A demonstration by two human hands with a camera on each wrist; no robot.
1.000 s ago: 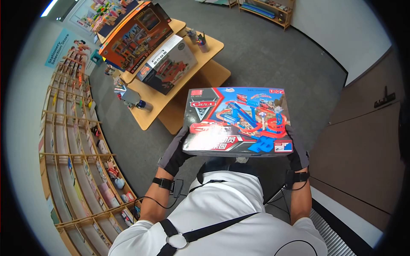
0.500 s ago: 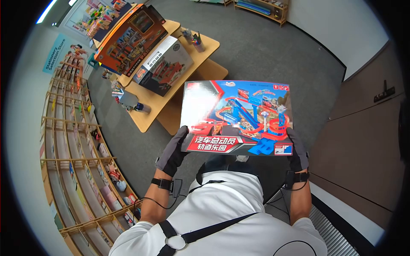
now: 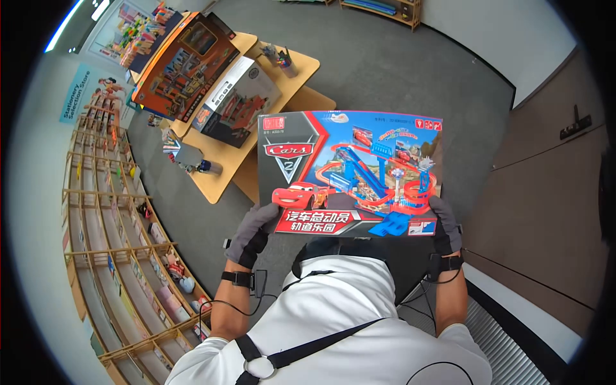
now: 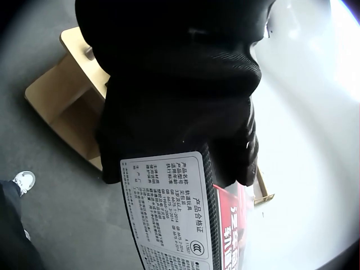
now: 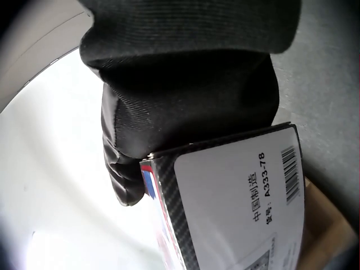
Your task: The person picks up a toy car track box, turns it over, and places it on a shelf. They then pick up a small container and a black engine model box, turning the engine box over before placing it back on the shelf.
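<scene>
Toy box [image 3: 350, 173] hangs in the air before the chest, printed face tilted up. Left hand [image 3: 252, 231] and right hand [image 3: 444, 224] each grasp a lower corner, fingers wrapped round the edge. Judged step: inspection. Setting down on the surface [image 3: 231, 160] ahead would need both grips level.

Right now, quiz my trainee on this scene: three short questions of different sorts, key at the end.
1. Multiple choice: the left hand grips the box at its
A) lower left corner
B) top edge
C) front middle
2. True or false: the right hand hangs free of the box.
3. Which numeral is printed under "Cars" on the box front?

Key
1. A
2. False: it grips the lower right corner.
3. 2
</scene>
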